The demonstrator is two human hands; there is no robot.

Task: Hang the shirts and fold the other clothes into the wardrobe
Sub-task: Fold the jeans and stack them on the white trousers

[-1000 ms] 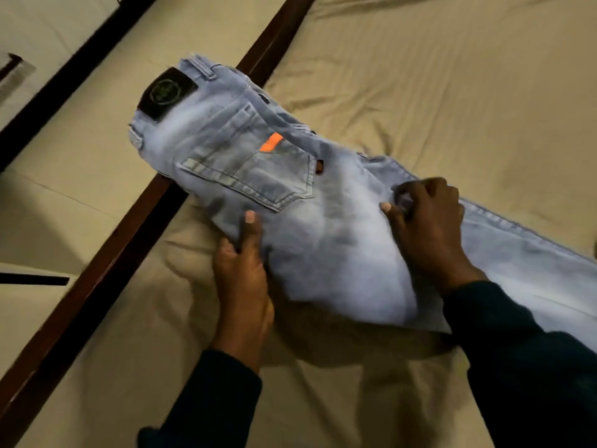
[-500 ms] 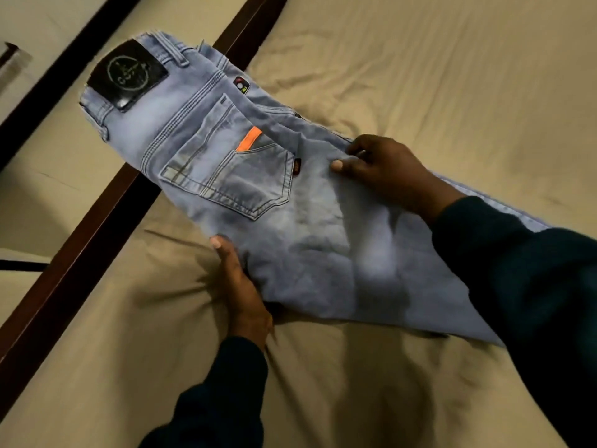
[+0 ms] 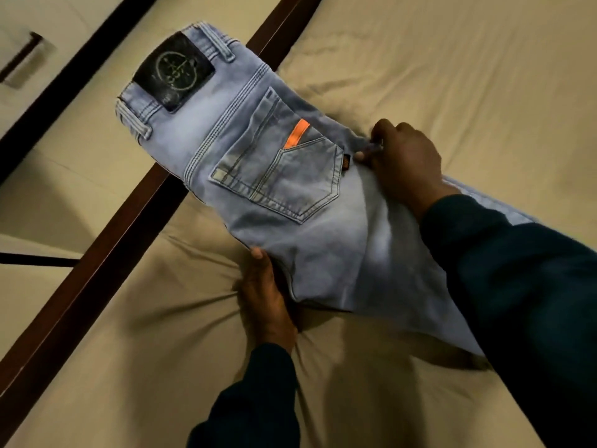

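Light blue jeans (image 3: pixel 326 240) lie folded lengthwise on the bed, back pocket with an orange stripe facing up and the black waistband patch at the upper left, reaching over the bed's edge. My left hand (image 3: pixel 266 299) holds the near edge of the jeans below the pocket, thumb on top and fingers tucked under the cloth. My right hand (image 3: pixel 403 156) pinches the far edge of the jeans just right of the pocket, fingers curled. The legs run off to the right under my right sleeve.
The tan bedsheet (image 3: pixel 468 76) covers the bed around the jeans. A dark wooden bed frame rail (image 3: pixel 97 263) runs diagonally from the lower left to the top. Beyond it lies a pale floor (image 3: pixel 48 189).
My right hand moved from the middle of the jeans up to the far edge beside the pocket. My left hand slid under the near edge. The jeans' waist shifted.
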